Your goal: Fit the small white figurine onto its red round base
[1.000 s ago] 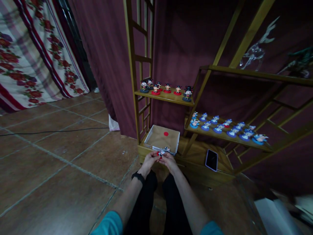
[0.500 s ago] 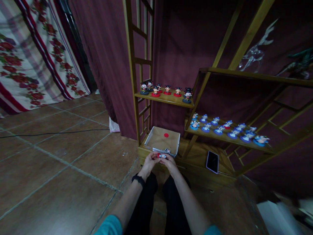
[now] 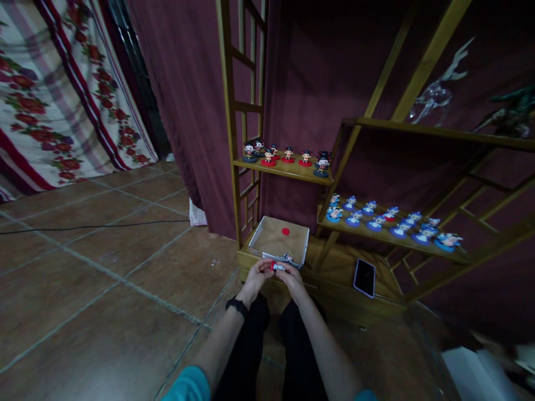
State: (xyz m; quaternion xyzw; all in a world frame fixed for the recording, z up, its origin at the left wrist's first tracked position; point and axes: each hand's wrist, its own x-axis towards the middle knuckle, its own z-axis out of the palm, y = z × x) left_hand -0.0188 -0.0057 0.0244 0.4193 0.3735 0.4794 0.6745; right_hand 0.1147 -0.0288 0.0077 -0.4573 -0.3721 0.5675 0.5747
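Between my two hands is a small figurine (image 3: 278, 267), white and dark with a red part toward the left. The fingers of my left hand (image 3: 258, 274) are closed on its red end. My right hand (image 3: 291, 275) grips the white end. Just beyond my hands lies a shallow open box (image 3: 267, 236) with white edges and a brown inside. Within it are a red disc (image 3: 285, 231) and, by its near edge, a small black-and-white piece (image 3: 287, 257), whose kind I cannot make out.
Several figurines on red and black bases (image 3: 288, 154) stand on the upper left shelf (image 3: 284, 170). Several blue-based figurines (image 3: 377, 223) fill the lower right shelf (image 3: 418, 243). A phone (image 3: 364, 277) lies on the cabinet's bottom board. A glass deer (image 3: 437, 94) stands higher up.
The view has shifted slightly, so everything appears a little further right. My hands still hold the figurine over the box's near edge, its red part turned slightly.
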